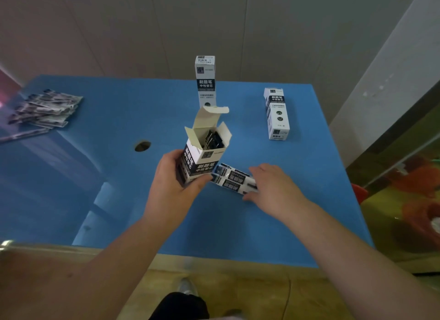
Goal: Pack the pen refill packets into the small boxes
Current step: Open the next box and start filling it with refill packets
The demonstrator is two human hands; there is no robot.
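My left hand [175, 186] grips an upright small box [202, 157] near the middle of the blue table; its top flaps stand open and dark refill packets show inside. Just right of it, a few refill packets [232, 179] lie flat on the table. My right hand [273, 186] rests on their right end, fingers curled around them. A pile of several more packets [45, 108] lies at the far left edge, partly blurred.
A shut box [205, 81] stands upright at the table's back edge. Another shut box [277, 113] lies at the back right. A round hole [142, 146] opens in the blue table top [262, 224]. The wall is close behind.
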